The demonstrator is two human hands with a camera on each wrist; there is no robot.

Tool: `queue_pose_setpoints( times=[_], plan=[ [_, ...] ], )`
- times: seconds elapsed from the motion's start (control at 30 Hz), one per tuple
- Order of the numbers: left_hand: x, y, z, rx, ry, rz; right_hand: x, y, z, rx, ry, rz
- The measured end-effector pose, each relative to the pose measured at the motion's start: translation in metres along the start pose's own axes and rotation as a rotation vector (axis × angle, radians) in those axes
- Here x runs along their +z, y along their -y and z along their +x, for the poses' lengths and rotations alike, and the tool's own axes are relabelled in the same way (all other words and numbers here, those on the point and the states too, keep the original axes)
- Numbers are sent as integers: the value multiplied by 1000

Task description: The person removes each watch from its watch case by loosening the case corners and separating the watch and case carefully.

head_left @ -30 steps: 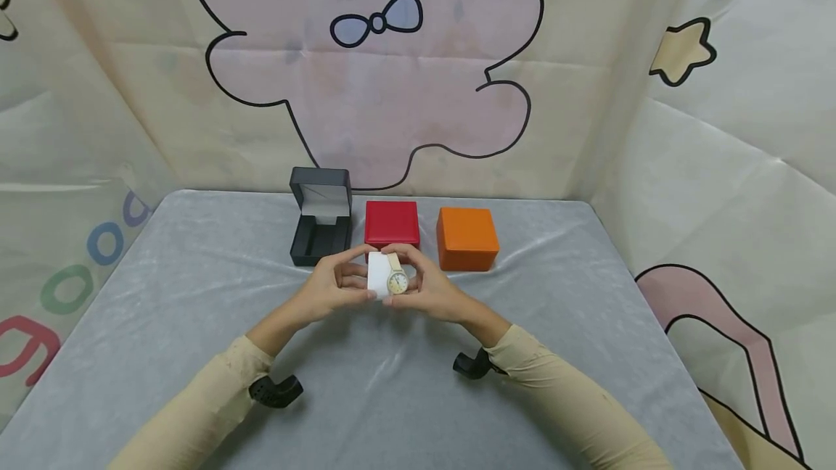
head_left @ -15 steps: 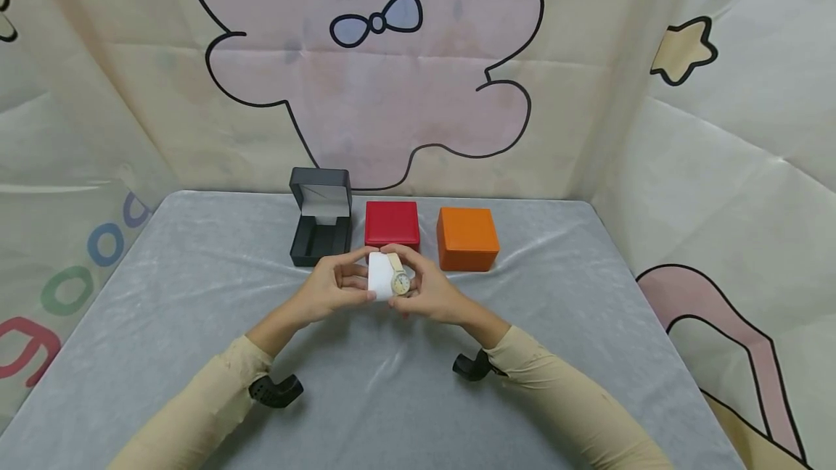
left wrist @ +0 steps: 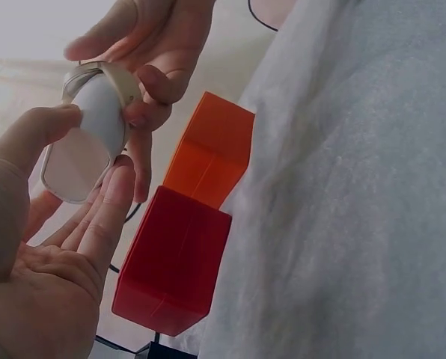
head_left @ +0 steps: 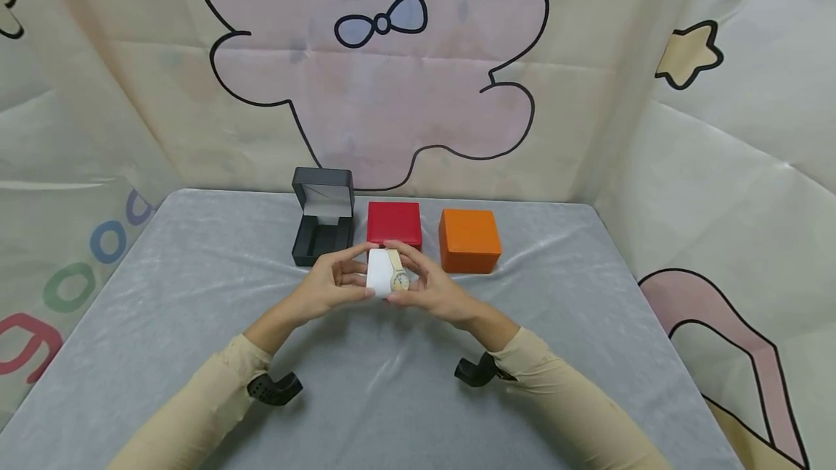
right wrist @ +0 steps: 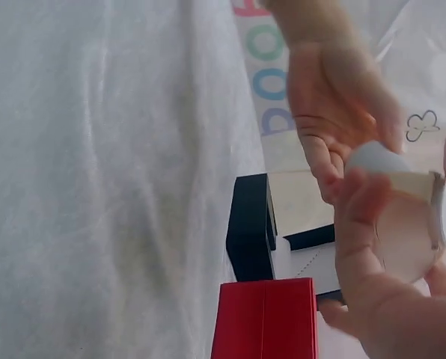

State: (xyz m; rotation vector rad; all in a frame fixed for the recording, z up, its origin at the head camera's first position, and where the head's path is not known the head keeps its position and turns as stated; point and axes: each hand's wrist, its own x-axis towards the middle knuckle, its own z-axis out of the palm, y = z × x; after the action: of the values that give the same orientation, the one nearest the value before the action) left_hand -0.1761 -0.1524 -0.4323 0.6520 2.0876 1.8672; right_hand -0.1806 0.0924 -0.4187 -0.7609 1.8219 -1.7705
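A white watch cushion [head_left: 378, 274] is held up over the table between both hands. Round its right part runs a wristwatch [head_left: 399, 280] with a cream strap and a round pale dial facing the head camera. My left hand [head_left: 320, 289] pinches the cushion's left end, thumb below and forefinger on top. On the other side my right hand [head_left: 440, 292] grips the watch, its thumb by the dial and its fingers over the strap. The left wrist view shows the cushion's bare oval end [left wrist: 77, 164] and the strap [left wrist: 122, 81] circling the far part.
Behind the hands stand an open black box [head_left: 323, 238], a closed red box [head_left: 394, 220] and a closed orange box [head_left: 470, 238]. They line the rear of a table with a grey cloth [head_left: 392, 405]. Printed fabric walls [head_left: 588, 93] enclose the back and sides.
Both hands stay on the cushion and watch, lifting slightly. The right thumb has shifted a little beside the dial. The head view has moved slightly; the boxes stand as before.
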Motion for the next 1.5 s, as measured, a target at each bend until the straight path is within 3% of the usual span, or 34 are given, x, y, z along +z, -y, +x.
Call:
queue_pose_setpoints(
  times=[0.17, 0.63, 1.03, 1.27, 1.5],
  plan=[
    [0, -1, -3, -25, 9, -7, -3, 3, -2, 52, 44, 14],
    [-2, -6, 2, -25, 56, -28, -14, 7, 2, 40, 128, -6],
    [-3, -12, 4, -33, 64, -26, -22, 9, 4, 39, 138, -33],
    [-6, -6, 2, -40, 107, -17, -27, 7, 0, 73, 157, -40],
    [-3, -6, 3, -30, 84, -6, -26, 7, -2, 69, 134, -62]
  ],
)
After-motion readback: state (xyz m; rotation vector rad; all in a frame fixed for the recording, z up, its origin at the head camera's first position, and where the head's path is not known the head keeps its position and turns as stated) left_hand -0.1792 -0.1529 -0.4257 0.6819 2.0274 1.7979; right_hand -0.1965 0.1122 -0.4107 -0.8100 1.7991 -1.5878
